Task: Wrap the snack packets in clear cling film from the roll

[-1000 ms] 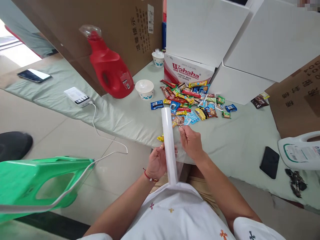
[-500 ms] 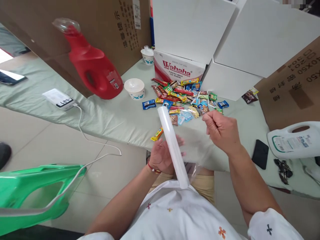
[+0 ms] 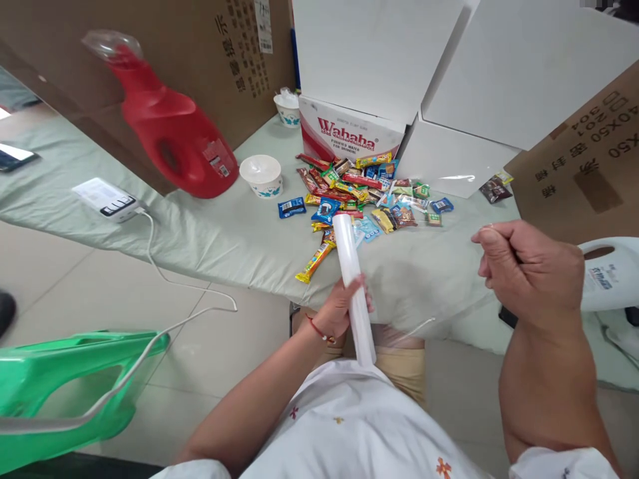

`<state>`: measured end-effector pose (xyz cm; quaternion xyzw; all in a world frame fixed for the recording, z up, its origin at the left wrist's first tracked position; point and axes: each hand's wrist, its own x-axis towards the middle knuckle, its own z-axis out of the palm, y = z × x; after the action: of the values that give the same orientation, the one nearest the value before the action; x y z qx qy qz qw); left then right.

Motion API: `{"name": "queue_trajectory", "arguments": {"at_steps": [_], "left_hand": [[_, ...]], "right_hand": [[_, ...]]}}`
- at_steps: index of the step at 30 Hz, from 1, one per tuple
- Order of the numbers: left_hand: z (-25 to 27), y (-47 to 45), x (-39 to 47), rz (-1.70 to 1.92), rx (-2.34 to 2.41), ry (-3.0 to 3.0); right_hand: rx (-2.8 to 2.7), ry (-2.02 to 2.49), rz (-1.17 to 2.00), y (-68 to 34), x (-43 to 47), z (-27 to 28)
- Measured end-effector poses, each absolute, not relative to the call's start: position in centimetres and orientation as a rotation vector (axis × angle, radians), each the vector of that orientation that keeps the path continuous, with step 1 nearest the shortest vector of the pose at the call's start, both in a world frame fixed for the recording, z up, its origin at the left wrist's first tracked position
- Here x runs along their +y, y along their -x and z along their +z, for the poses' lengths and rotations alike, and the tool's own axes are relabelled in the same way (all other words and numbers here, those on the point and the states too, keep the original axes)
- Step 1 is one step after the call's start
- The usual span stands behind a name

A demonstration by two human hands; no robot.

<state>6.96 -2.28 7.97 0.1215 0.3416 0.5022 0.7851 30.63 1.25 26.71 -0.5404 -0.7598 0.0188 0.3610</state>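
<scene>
My left hand [image 3: 342, 307] is wrapped round the middle of a white roll of clear plastic film [image 3: 348, 249], which slants from the snacks down to my lap. Out to the right, my right hand [image 3: 529, 266] is closed in a pinch on the film's free end. Between the two hands the sheet of clear film [image 3: 424, 279] is stretched over the table edge; it is so see-through that its outline is hard to make out. Beyond the roll lies a heap of wrapped snacks [image 3: 349, 189], with a yellow snack bar [image 3: 313, 263] to the roll's left.
Behind the snacks stand a Wahaha carton [image 3: 344, 133] and white boxes [image 3: 369, 53]. A paper bowl [image 3: 261, 176], a red jug [image 3: 174, 126] and a power bank [image 3: 104, 198] with a cable are at left. A white jug [image 3: 606, 276] stands beyond my right hand. A green stool [image 3: 90, 359] is below left.
My right hand has moved right, drawing the film wider from the roll. The left hand's fingers, spread beside the roll before, have closed round it. The roll stands a little more upright.
</scene>
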Motion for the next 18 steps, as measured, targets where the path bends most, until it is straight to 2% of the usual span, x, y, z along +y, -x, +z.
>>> {"name": "queue_trajectory", "arguments": {"at_steps": [3,7,12,15,18], "left_hand": [[7.6,-7.6,-1.8,1.076,0.896,-0.333],[7.1,-7.2,-1.1,1.03,0.847,-0.213],[6.4,-7.4,-0.2,1.017,1.216,-0.5],[6.2,-7.0,0.5,1.003,1.267,-0.522],[6.4,-6.4,1.2,0.944,1.196,-0.418]], "right_hand": [[-1.907,1.516,-0.011,-32.2,1.1,26.7],[-1.712,1.683,0.037,-35.0,1.1,26.4],[-1.657,1.898,0.146,-38.3,1.6,24.5],[-1.562,1.983,0.264,-40.8,2.2,22.6],[-1.412,1.975,0.527,-43.7,3.3,19.6]]}}
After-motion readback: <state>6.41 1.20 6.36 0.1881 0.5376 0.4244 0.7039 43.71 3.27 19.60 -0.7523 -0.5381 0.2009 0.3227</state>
